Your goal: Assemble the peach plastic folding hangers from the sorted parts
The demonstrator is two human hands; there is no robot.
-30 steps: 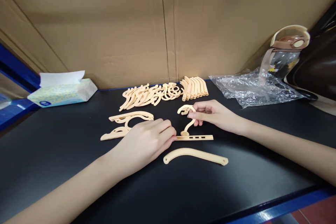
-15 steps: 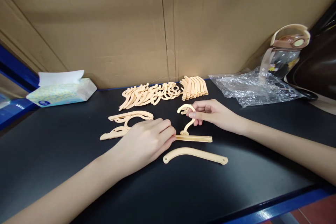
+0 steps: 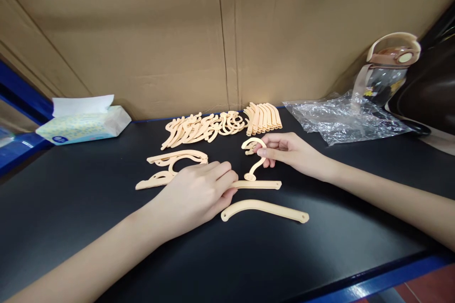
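My left hand [image 3: 202, 189] is closed on the left end of a pale straight bar [image 3: 261, 184] at the middle of the black table. In my right hand [image 3: 279, 150], thumb and fingers pinch a pale hook [image 3: 258, 163], whose round base is just above the bar. Whether base and bar touch, I cannot tell. Nearer to me lies a loose curved arm piece [image 3: 266, 207] with a hole at each end. Partly behind my left hand rests a folded hanger [image 3: 177, 155].
Along the back lie a pile of pale hanger pieces [image 3: 188, 129], several hooks [image 3: 231, 123] and a row of arm pieces [image 3: 263, 117]. A tissue pack [image 3: 85, 125] stands back left. Clear plastic wrap [image 3: 337, 118] and a bottle [image 3: 387, 78] are back right.
The bar has turned in my left hand and its right end has shifted slightly left. My right hand has raised the hook a little, its top moving slightly right.
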